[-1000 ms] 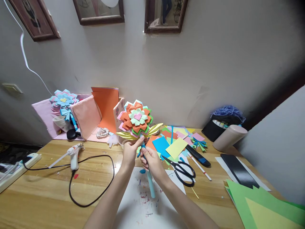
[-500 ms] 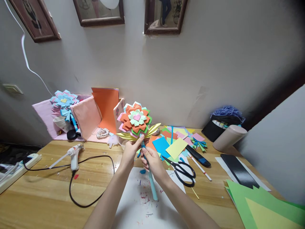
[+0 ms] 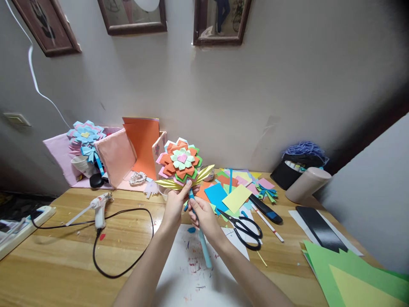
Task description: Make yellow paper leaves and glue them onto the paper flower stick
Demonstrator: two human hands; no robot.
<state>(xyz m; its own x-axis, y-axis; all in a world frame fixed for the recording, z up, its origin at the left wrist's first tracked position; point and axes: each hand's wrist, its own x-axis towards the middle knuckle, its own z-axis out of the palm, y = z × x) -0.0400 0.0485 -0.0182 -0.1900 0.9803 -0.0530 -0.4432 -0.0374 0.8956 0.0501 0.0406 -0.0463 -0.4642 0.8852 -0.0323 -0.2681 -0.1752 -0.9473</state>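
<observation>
A layered paper flower (image 3: 182,160) in orange, green, pink and white, with a pink heart at its centre, is held up in front of me. Two yellow folded leaves (image 3: 205,174) spread out below the bloom. Its light blue stem (image 3: 205,249) slants down to the right over a marked white sheet (image 3: 182,277). My left hand (image 3: 175,204) is closed around the top of the stem, just under the bloom. Lower down, my right hand (image 3: 202,213) wraps the stem, fingers closed on it. Parts of the stem are hidden behind the fingers.
Black scissors (image 3: 243,228), a box cutter (image 3: 266,209) and coloured paper pieces (image 3: 236,198) lie to the right. A glue gun (image 3: 100,209) with a looping cord is at left. Behind it stand a pink box (image 3: 115,155) and a blue paper flower (image 3: 85,134).
The bloom has shifted very slightly left and down. Both hands keep their hold on the stem.
</observation>
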